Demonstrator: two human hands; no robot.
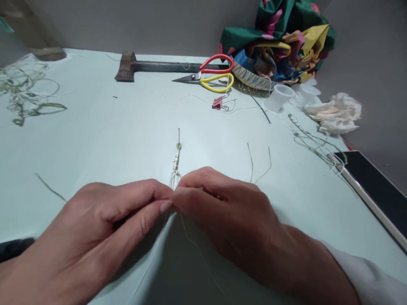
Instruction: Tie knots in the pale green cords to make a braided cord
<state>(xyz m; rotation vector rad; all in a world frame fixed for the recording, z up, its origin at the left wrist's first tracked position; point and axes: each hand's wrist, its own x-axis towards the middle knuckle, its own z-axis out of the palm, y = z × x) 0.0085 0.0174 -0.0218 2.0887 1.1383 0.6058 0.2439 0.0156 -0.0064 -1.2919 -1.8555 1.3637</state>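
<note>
- While both hands meet at the near middle of the pale mint-white tabletop (127,140), everything centres on a slim green-and-white knotted cord band (176,160), lying straight, its dark tail pointing to the far side and its loose strands fanning out toward the fingertips.
- Look at the left hand (108,224): thumb and forefinger pressed together, a tight pinch on the near strands of the band; which strand exactly, I cannot tell from here.
- And the right hand (235,212), coming in below a white sleeve (359,271), has its fingers curled inward and its tips closed on those same strands, right up against the left fingertips.
- Below the fingers, fine white threads trail to the near edge; beyond the right hand, two thin green cord ends (251,161) poke out onto the table.
- Over on the far side, a hatchet with a rusty head and dark handle (159,66), with red-and-yellow-handled scissors (196,76) lying across the handle, and a small pink binder clip (217,103) just nearer.
- Far right now: a bundle of green, pink and yellow fabric (280,46), translucent plastic cups (278,98), crumpled off-white tissue (335,112).
- At the right, more knotted cord (313,142) reaches a black flat-screened device (378,186); far left, a green-and-white cord tangle (28,91).
</note>
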